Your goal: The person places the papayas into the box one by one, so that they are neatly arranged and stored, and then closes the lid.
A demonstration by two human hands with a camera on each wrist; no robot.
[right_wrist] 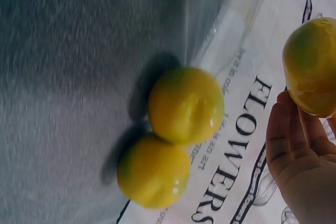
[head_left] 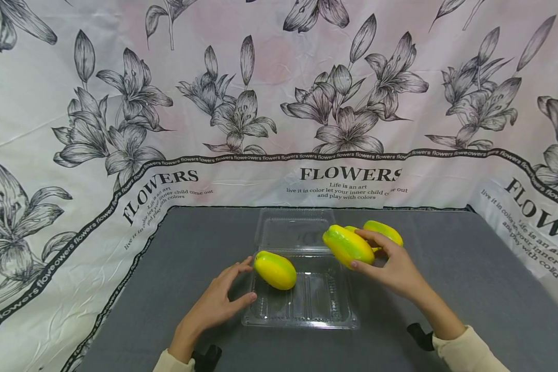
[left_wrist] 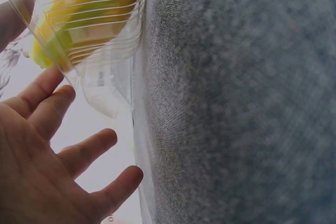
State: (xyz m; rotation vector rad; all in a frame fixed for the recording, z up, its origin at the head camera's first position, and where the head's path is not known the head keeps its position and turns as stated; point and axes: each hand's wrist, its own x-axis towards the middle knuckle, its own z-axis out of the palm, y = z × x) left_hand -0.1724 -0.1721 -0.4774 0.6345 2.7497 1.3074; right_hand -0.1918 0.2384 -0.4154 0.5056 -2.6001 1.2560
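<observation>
Behind your table hangs a cloth (head_left: 51,155) printed with grey lilies and the word "FLOWERS" in large capitals; beneath it you can read "Life is an art, live it in color let your inner child come out and play with colors". A dark band with "flowers" repeated in small letters runs along the print.

Your right hand (head_left: 392,268) is clamped on a yellow-green mango (head_left: 347,246), thumb underneath and fingers curled over the top. Its long axis runs from upper left to lower right in the head view, and you hold it above the right rear edge of the clear plastic box (head_left: 302,305). Two more mangoes (head_left: 385,231) lie on the grey table (head_left: 469,289) just behind that hand, touching each other, as the right wrist view shows.

Your left hand (head_left: 218,302) is spread, fingers apart, gripping nothing. Another mango (head_left: 275,269) sits in the left part of the box, just beside your fingertips, its length running left to right with a slight downward tilt. Whether a fingertip touches it is hard to tell; the left wrist view is distorted by the ribbed plastic.
</observation>
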